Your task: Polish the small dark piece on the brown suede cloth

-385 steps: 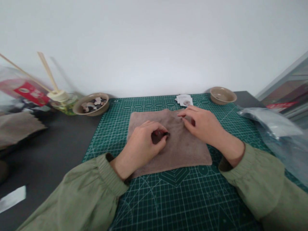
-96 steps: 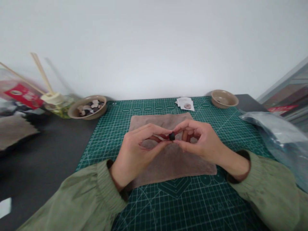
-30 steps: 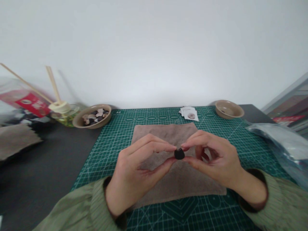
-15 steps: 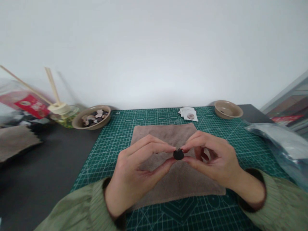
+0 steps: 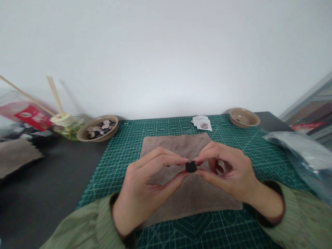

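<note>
Between my two hands is a small, dark, rounded piece (image 5: 191, 166), its exact kind not clear. My left hand (image 5: 153, 183) pinches it from the left between thumb and forefinger. From the other side my right hand (image 5: 228, 169) grips it, also with thumb and fingertips. Both hands hover over a brown cloth (image 5: 186, 197), which lies on a green cutting mat (image 5: 116, 166). At the back left, a tan bowl (image 5: 100, 139) contains several dark, pinkish and pale pieces. Another tan bowl (image 5: 249, 121), at the back right, has a small dark thing inside.
Small white cards (image 5: 203, 124) lie at the mat's back edge. A clear plastic bag (image 5: 298, 148) is on the right. Along the left stand a reed diffuser (image 5: 64, 121) and a red-labelled package (image 5: 33, 116), with a greyish cloth (image 5: 18, 154) nearer. A white wall (image 5: 166, 62) rises behind.
Both hands keep hold of the dark piece and have hardly moved. The whole view has shifted very slightly.
</note>
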{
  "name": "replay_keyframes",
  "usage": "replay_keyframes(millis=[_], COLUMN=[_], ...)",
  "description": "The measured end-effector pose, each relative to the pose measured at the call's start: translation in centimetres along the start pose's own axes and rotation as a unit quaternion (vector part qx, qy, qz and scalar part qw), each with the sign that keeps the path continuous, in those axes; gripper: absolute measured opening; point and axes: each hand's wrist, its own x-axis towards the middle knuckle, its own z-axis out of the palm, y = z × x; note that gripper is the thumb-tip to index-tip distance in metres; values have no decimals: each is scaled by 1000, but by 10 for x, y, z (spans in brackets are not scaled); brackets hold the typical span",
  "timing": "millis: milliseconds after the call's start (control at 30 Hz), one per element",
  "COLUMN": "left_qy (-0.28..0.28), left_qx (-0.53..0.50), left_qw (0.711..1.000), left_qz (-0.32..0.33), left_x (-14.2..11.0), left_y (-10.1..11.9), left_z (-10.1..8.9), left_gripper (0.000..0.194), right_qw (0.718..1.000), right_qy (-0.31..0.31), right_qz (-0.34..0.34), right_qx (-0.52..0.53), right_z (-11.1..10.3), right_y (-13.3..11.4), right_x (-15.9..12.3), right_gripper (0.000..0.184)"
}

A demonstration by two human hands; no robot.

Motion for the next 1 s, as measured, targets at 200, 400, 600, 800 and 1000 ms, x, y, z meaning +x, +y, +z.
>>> replay_keyframes(millis=[200,400,600,800,1000], left_qy=[5,-2,-16,-39,-128], left_qx=[14,19,26,72,163], left_qw=[1000,1000,999,995,976], left_qz=[-2,-8,-27,-54,-72], left_x=[2,1,0,0,-7], left_y=[1,0,2,-5,-24], left_z=[0,0,0,2,7], left_gripper=[24,24,24,27,38], right_qw=[1000,1000,999,996,981], right_qy=[-7,-8,-25,-41,-126], right_qz=[0,2,20,65,47], right_qx=[4,1,4,-46,-143], right_z=[-1,0,0,1,5], right_y=[0,0,1,6,20], right_x=[0,0,-2,-2,-4], right_gripper=[32,30,26,21,24])
